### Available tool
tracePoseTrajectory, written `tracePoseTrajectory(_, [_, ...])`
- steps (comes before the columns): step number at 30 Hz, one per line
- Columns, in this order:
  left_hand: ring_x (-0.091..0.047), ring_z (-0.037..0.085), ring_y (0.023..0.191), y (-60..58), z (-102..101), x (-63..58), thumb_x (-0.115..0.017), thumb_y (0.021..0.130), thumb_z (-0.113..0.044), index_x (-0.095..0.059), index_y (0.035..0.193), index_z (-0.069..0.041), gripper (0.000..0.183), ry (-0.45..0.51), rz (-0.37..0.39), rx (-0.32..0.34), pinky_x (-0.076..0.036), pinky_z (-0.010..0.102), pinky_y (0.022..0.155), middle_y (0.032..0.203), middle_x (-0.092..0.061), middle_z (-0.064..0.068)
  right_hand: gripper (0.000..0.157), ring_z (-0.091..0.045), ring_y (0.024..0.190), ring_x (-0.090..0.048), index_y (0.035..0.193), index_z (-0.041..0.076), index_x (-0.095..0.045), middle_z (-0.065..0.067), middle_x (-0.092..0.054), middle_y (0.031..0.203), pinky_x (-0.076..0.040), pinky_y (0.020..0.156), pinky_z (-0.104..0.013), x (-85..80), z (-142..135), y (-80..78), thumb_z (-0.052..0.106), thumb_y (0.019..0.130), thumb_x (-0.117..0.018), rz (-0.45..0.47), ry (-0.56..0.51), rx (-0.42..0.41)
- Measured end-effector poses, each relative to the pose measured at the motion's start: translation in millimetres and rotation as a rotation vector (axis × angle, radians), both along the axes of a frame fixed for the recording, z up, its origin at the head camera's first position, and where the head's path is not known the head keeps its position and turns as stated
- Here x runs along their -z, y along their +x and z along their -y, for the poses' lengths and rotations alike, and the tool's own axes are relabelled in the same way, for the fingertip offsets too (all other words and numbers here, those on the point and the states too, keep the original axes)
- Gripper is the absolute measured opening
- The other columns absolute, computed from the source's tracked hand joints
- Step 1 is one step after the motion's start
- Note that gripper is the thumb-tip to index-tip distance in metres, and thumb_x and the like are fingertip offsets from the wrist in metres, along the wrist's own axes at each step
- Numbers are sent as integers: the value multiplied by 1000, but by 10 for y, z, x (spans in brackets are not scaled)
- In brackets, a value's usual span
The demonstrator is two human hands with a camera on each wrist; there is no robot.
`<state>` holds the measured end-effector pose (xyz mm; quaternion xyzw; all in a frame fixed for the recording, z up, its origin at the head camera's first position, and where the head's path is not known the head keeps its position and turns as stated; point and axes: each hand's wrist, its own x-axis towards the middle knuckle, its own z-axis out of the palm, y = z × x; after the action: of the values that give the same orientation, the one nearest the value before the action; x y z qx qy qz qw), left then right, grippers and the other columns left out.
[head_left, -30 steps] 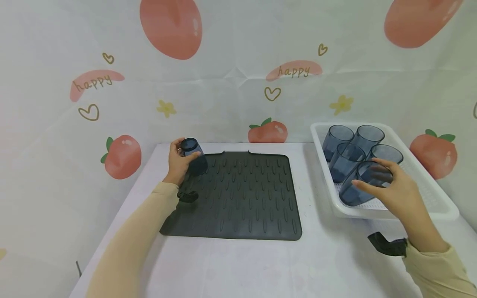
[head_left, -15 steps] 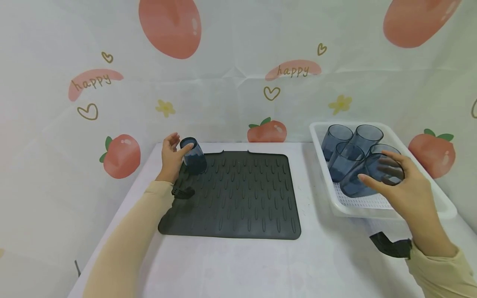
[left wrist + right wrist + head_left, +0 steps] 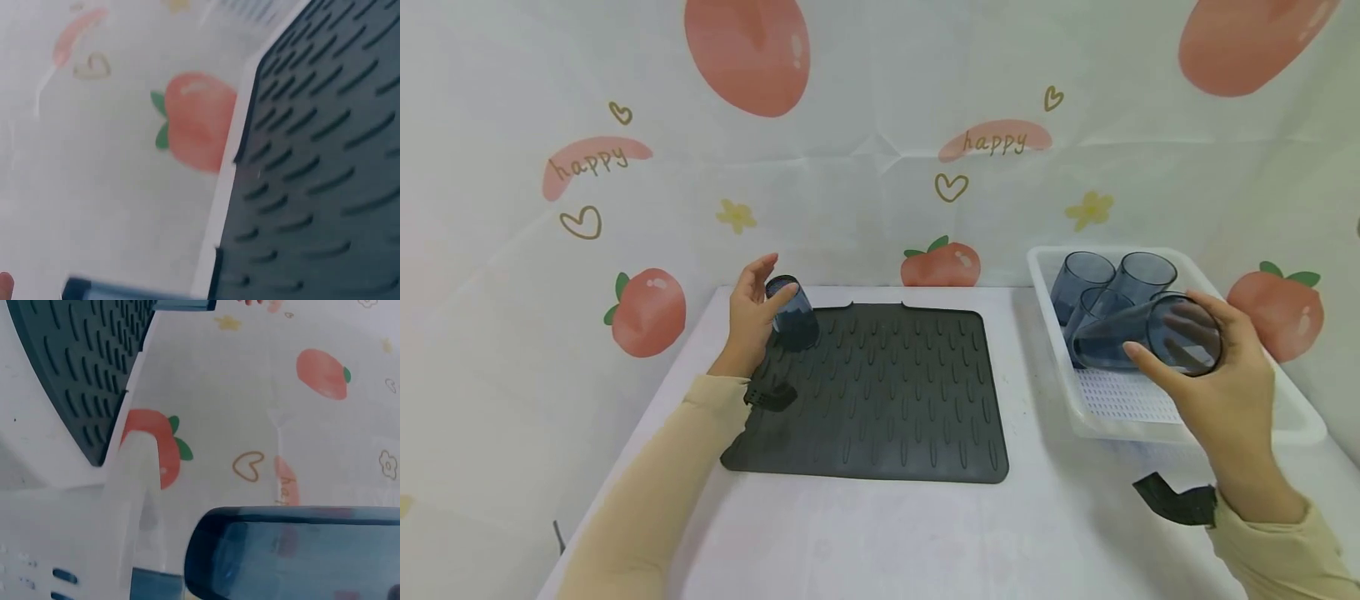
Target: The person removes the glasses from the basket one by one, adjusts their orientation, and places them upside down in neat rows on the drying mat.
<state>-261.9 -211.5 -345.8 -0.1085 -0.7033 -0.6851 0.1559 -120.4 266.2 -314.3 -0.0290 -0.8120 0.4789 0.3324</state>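
My left hand (image 3: 748, 321) is beside a blue drinking glass (image 3: 799, 327) standing at the far left corner of a black ridged mat (image 3: 880, 408). Its fingers are extended and apart from the glass, while the thumb overlaps the upper rim in the head view. At the bottom of the left wrist view, only the end of that glass (image 3: 125, 291) shows. Over a white basket (image 3: 1120, 430), my right hand (image 3: 1236, 396) grips another blue glass (image 3: 1112, 340) around its rim end, tilted almost sideways. Its thumb lies across the near side; the other fingers are partly hidden behind the glass.
Several more blue glasses (image 3: 1087, 271) stand in the back left part of the basket, partly behind the held one. The basket's perforated floor (image 3: 1123, 396) shows in front. White cloth (image 3: 880, 533) covers the table, and a printed curtain (image 3: 857, 208) rises behind it.
My left hand has let go of the glass on the mat and spread its fingers. My right hand has lifted its glass a little and tipped it further toward horizontal.
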Motion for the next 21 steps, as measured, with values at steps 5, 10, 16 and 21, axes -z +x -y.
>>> tracePoseTrajectory(5, [-24, 14, 146, 103, -165, 49, -64, 92, -4, -39, 142, 0, 57, -20, -54, 83, -15, 43, 121, 152, -34, 10, 78, -3, 106, -59, 134, 7, -55, 9, -57, 121, -47, 82, -3, 35, 101, -27, -17, 63, -80, -118, -10, -59])
tracePoseTrajectory(10, [-24, 13, 146, 237, -353, 58, -63, 92, -1, -39, 143, -2, 57, -22, -52, 132, -15, 35, 122, 151, -34, 7, 74, -13, 107, -59, 132, -2, -54, -1, -60, 121, -49, 85, -9, 88, 200, -83, -21, 64, -75, -258, -112, -166])
tracePoseTrajectory(16, [-28, 17, 144, 364, -554, 100, -63, 90, 3, -38, 143, -1, 58, 9, -65, 213, -16, 31, 121, 151, -36, 11, 69, -14, 108, -57, 131, -4, -54, -5, -58, 120, -50, 83, -10, 145, 333, -147, -22, 67, -72, -335, -250, -294])
tracePoseTrajectory(21, [-30, 19, 143, 473, -709, 122, -62, 89, 6, -37, 143, -1, 60, 12, -66, 277, -19, 31, 121, 151, -35, 14, 69, -15, 108, -58, 131, -6, -53, -6, -58, 120, -51, 82, -11, 178, 439, -191, -22, 67, -70, -343, -293, -345])
